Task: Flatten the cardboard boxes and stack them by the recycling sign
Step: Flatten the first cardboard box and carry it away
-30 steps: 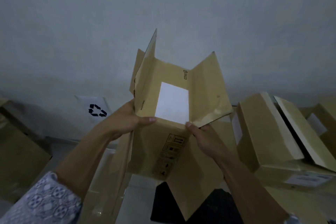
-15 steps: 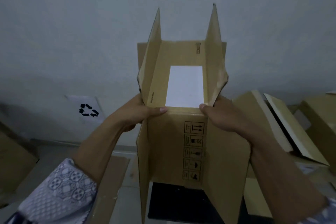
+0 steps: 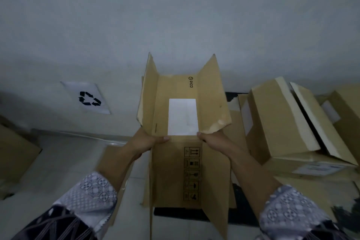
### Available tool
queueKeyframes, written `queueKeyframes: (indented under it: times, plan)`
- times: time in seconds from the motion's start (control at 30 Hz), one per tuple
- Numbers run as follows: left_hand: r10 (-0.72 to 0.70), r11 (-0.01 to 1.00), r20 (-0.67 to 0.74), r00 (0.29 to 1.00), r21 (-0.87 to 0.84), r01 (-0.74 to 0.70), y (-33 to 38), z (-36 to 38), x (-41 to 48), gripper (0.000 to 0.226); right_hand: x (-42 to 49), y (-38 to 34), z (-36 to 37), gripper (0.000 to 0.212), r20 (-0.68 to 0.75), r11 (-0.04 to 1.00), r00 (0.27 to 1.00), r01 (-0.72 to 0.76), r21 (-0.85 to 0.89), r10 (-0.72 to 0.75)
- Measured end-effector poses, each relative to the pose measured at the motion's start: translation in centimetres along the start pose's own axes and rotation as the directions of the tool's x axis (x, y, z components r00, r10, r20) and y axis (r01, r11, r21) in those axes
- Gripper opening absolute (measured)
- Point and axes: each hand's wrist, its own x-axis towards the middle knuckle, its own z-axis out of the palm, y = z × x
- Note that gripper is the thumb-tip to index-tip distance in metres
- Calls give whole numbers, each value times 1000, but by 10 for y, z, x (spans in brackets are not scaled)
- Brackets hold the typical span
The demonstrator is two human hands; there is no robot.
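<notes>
Since a moment ago the opened box [image 3: 190, 163] has come lower in view and its two upper side flaps have splayed outward; by my reading it is collapsing and about ready to go down. The left hand [image 3: 145, 142] and right hand [image 3: 211, 140] each pinch the box at its middle fold, thumbs on the near face, holding it in front of the wall, right of the one recycling sign [image 3: 88, 98]. I count two unflattened boxes [image 3: 280, 122] on the right, with more cardboard at the frame edges that I cannot tell apart.
</notes>
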Motion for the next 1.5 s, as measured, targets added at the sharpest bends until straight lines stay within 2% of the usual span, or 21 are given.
queueKeyframes:
  times: [0.1, 0.17, 0.23, 0.27, 0.3, 0.33, 0.4, 0.47, 0.57, 0.63, 0.73, 0.83, 0.9, 0.97, 1.03, 1.07, 1.2, 1.3, 1.4, 1.5]
  plan:
    - [-43, 997, -10, 999, -68, 42, -2, 7, 15, 72, 12, 9, -18, 41, 31, 989, 993, -119, 92, 117]
    - [-77, 986, -5, 997, -147, 76, -5, 10, 24, 69, 5, 15, -33, 39, 126, 912, 964, -263, 314, 234]
    - [-91, 979, 2, 996, -182, 90, -8, 9, 33, 73, 0, 23, -45, 38, 179, 877, 956, -287, 386, 233]
    - [-104, 974, 9, 995, -203, 103, -10, 9, 38, 76, -1, 25, -49, 35, 181, 902, 961, -261, 345, 209]
    - [-114, 969, 17, 993, -220, 115, -11, 8, 41, 76, -3, 26, -49, 30, 144, 951, 971, -221, 214, 193]
    - [-117, 966, 16, 993, -229, 117, -12, 9, 44, 73, -2, 26, -49, 25, 56, 985, 984, -173, 26, 171]
    - [-115, 964, -15, 993, -242, 108, -12, 9, 47, 67, 7, 27, -45, 26, -120, 963, 989, -111, -244, 84]
    - [-96, 950, -72, 993, -306, 70, -10, 5, 47, 70, 17, 33, -45, 35, -212, 943, 976, -117, -312, 51]
    - [-143, 906, -210, 967, -421, 43, -5, -3, 36, 38, 20, 38, -50, 36, -251, 913, 967, -133, -385, 35]
    - [-134, 907, -259, 956, -421, 13, -8, -10, 25, 26, 20, 39, -54, 34, -272, 894, 962, -152, -422, 35]
    - [-62, 916, -333, 941, -394, -79, -18, -24, 16, 42, 21, 39, -59, 30, -284, 850, 959, -167, -500, 21]
    - [-59, 889, -274, 960, -452, -74, -23, -40, 13, 58, 27, 41, -62, 32, -293, 823, 956, -174, -541, 10]
    - [-53, 947, -230, 972, -320, -24, -26, -39, 12, 51, 33, 47, -58, 37, -307, 839, 951, -192, -509, 31]
    - [-41, 997, -219, 975, -75, 25, -31, -33, 17, 55, 41, 56, -52, 41, -342, 840, 939, -205, -503, 25]
    - [-29, 979, -258, 966, 190, 80, -35, -26, 25, 60, 50, 65, -43, 46, -380, 838, 925, -213, -503, 7]
    - [-27, 959, -290, 957, 264, 108, -36, -23, 30, 60, 54, 70, -38, 51, -391, 839, 920, -231, -493, 23]
    - [-58, 951, -358, 932, 263, 160, -46, -7, 43, 54, 76, 85, -16, 74, -376, 844, 917, -307, -440, 137]
    - [-49, 953, -376, 925, 259, 155, -60, -4, 49, 52, 96, 89, -11, 74, -374, 887, 911, -312, -342, 176]
    - [-27, 944, -396, 918, 292, 154, -65, -1, 50, 57, 120, 85, -16, 80, -381, 870, 900, -350, -347, 211]
    - [-51, 939, -408, 911, 292, 183, -67, 1, 50, 64, 139, 80, -21, 75, -420, 871, 867, -405, -277, 270]
